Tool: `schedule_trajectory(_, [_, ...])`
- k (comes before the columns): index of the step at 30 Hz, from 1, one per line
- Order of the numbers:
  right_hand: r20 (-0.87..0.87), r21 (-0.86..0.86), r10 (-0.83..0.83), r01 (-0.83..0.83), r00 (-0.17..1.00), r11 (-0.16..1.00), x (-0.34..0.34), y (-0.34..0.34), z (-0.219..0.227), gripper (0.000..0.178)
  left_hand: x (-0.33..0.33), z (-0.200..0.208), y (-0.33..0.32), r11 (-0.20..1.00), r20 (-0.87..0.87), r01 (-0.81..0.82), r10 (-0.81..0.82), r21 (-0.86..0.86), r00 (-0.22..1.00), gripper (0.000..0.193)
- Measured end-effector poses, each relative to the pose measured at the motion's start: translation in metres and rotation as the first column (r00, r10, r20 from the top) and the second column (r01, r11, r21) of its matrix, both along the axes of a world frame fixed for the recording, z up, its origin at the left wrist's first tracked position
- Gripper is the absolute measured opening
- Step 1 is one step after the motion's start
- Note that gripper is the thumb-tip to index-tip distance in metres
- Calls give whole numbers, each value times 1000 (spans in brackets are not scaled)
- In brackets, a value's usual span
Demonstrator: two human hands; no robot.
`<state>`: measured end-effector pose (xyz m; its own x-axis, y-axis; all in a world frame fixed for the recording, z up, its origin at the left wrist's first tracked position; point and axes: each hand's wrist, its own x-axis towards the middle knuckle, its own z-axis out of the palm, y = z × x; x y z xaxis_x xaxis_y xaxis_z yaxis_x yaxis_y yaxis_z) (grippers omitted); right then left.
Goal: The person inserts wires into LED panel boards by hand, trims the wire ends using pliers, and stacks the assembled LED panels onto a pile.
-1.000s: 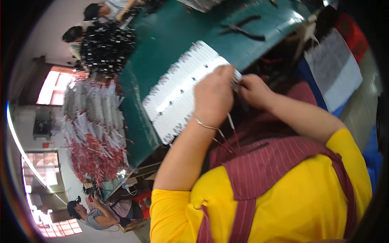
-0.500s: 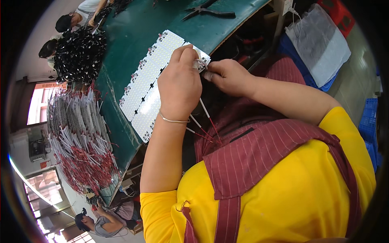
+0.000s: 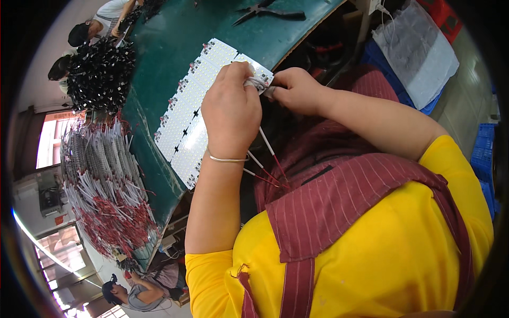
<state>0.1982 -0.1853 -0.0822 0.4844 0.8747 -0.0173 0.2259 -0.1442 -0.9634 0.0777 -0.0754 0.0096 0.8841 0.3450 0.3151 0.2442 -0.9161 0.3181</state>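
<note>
Panel [image 3: 197, 95]: white, dotted with small lights, lying flat at the near edge of the bench [image 3: 175, 32], its near side reaching toward the person's lap.

Left hand [image 3: 231, 108]: laid over the panel's near side, grip curled round white wires [image 3: 267, 142]. Three of these come out below it, their red ends hanging by the apron [image 3: 339, 206]. A white loop shows at the thumb.

Right hand [image 3: 298, 93]: at the panel's right corner, thumb and fingers close together near the loop. Whether this grip pinches a wire or the panel's edge cannot be told.

Progress, as judged: partway. Small red-and-dark pieces sit at intervals along the panel's far-left edge, and that side appears finished. Attention is on the right corner, where the loop's fixing cannot be confirmed. Trimming or tidying of the hanging ends appears outstanding. The near side is partly covered by the left hand, so its joints cannot be counted.

Surroundings: pliers [image 3: 270, 11] lie on the bench beyond the panel, untouched. A large wire stack [image 3: 101, 169] stands at left, with a black heap [image 3: 101, 71] beyond it.
</note>
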Motion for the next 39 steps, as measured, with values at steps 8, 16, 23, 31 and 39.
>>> schedule_trajectory(8, [175, 197, 10, -45, 985, 979, -7, -8, -23, 22, -6, 0, -5, 997, 14, 78, -78, 2, 997, 19])
schedule_trajectory(16, [-23, 40, 24, -23, 999, 999, -24, -19, -41, 30, -14, 6, -4, 989, 47, 136, -134, -57, 990, 31])
schedule_trajectory(23, [-707, 12, 194, -263, 680, 965, -48, -41, -8, 41, -59, -9, 11, 992, -120, 117, -122, -51, 985, 51])
schedule_trajectory(31, [-179, 35, 494, -496, 851, 867, -61, -54, 25, 27, -51, -16, 2, 978, -177, 188, -171, 86, 969, 69])
schedule_trajectory(39, [76, 90, 84, -91, 994, 992, -33, -16, 0, 25, -35, -8, 13, 973, -56, 217, -213, 75, 975, 35])
